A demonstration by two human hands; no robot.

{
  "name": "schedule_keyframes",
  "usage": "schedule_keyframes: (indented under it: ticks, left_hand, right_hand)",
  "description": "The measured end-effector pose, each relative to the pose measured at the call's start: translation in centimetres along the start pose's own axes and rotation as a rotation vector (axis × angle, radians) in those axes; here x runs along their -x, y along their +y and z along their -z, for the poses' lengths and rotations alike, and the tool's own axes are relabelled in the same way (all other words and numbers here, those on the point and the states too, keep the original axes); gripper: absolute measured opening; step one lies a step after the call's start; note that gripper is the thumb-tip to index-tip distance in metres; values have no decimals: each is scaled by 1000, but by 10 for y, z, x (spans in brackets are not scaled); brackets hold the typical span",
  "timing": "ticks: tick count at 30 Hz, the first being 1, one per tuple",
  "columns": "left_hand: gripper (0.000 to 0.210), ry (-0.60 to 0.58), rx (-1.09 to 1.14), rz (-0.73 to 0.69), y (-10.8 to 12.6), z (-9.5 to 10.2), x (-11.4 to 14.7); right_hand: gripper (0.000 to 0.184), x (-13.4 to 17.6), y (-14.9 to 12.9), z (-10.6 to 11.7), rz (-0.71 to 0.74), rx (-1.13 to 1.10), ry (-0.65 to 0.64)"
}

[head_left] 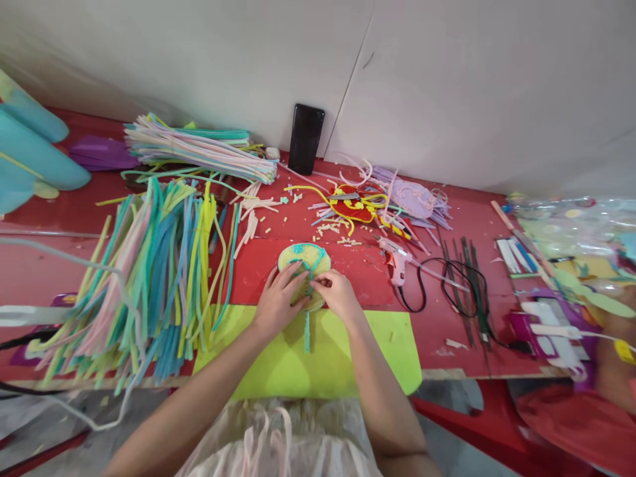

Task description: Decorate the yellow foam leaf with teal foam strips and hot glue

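A round yellow fan-shaped piece [318, 257] with teal trim and small teal decorations lies in front of me. Its teal fuzzy handle [307, 331] points toward me over a lime-green sheet [368, 351]. My left hand [284, 298] rests on the left part of the fan, fingers stretched out and covering some of it. At the fan's right side, my right hand [335, 291] is closed in a pinch, its fingertips at a teal pipe cleaner [311, 273] on the fan's face. The fingertips partly hide what is between them.
Bundles of pastel pipe cleaners [163, 278] lie to the left and back. A black phone [306, 139] leans on the wall. Cut scraps, a red-and-yellow piece [355, 205] and a pink glue gun [396, 260] with a black cord lie beyond and right. Another person's arm [613, 371] shows at far right.
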State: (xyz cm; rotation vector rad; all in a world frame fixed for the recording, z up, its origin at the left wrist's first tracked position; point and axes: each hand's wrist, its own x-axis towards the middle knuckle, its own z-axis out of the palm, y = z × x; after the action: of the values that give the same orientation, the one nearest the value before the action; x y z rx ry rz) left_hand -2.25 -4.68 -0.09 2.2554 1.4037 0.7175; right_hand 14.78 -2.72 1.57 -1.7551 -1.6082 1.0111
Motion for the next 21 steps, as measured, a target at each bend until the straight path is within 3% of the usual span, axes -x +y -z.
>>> schedule_keyframes:
  ticks: [5, 10, 12, 14, 18, 21]
  left_hand:
    - [44, 97, 118, -23, 3, 9, 3]
    - [29, 514, 359, 101, 15, 33, 6]
    - [25, 577, 462, 185, 18, 39, 1]
    - [23, 502, 601, 227, 22, 39, -8]
    - [26, 180, 860, 237, 35, 26, -36]
    - [22, 250, 978, 244, 45, 19, -53]
  right_hand:
    - [15, 2, 3, 5, -20, -88, -5]
    - [27, 17, -11, 35, -20, -334, 9]
    - [27, 21, -21, 46, -1, -458, 95]
    - [26, 20, -31, 50, 53, -603, 233]
    - [24, 4, -44, 37, 168, -815, 382]
    - [28, -9, -46, 21, 177, -853, 406]
